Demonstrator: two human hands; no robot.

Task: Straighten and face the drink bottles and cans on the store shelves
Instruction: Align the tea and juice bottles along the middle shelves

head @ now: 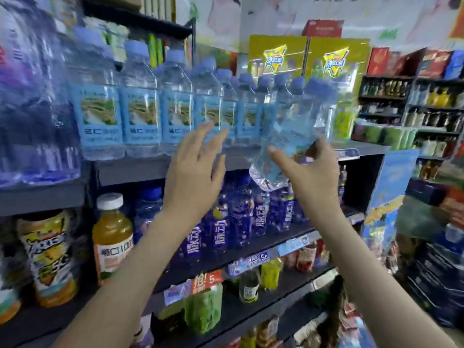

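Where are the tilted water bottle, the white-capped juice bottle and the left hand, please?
tilted water bottle [288, 136]: head view, on its blue label.
white-capped juice bottle [112, 229]: head view, on its orange body.
left hand [193, 177]: head view, on the back of the hand.

Straight ahead of you stand two yellow cartons [275, 59] side by side, each with a lightning-bolt logo, and a red box [322, 27] sits on top where they meet. Above them a pale poster [276, 8] covers the wall. To your right, red cartons [381, 61] and a blue carton [454, 64] line the top of the far rack [386, 77]. Nearer on that side a blue cardboard display [391, 187] stands upright, with dark blue cases [437, 280] stacked low beside it. A blue price tag [253, 262] and a red-orange tag [204, 281] sit along the front edge of one shelf [173, 275]; their small print is too blurred to read.
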